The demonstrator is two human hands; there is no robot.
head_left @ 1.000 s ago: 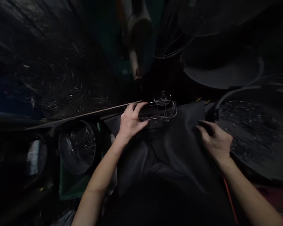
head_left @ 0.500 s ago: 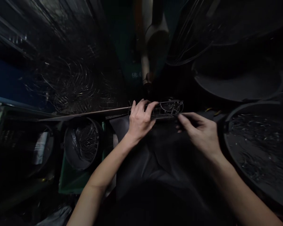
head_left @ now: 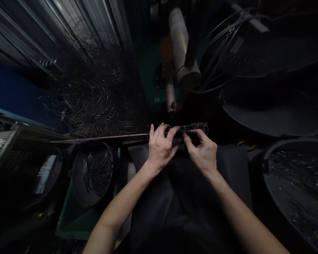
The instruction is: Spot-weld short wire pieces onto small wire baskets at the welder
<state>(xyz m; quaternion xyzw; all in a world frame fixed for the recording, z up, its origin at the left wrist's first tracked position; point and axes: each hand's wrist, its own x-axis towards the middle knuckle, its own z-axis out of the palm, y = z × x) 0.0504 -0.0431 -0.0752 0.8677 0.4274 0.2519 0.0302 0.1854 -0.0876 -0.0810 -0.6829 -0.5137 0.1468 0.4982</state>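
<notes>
A small wire frame (head_left: 201,126) of bent metal rods lies sideways in front of me, below the machine's narrow tip. My left hand (head_left: 160,145) is wrapped over its left part, with the fingers on top and the thumb stretched to the right. Over the middle of the frame, my right hand (head_left: 201,148) pinches with thumb and forefinger at a rod or small piece, too dark to make out. The frame's right end sticks out past the right hand. Much of its left side is hidden behind my left fingers.
The machine head (head_left: 184,49) stands straight ahead. Loose bent wires (head_left: 92,106) are heaped at the back left. A round tub of wires (head_left: 78,176) sits over a green crate (head_left: 71,222) at left. At right stands a large tub (head_left: 267,183) of small metal pieces.
My right hand has moved left, from beyond the frame's right end to its middle. The left hand keeps its hold. The whole view has shifted a little downward and is sharper.
</notes>
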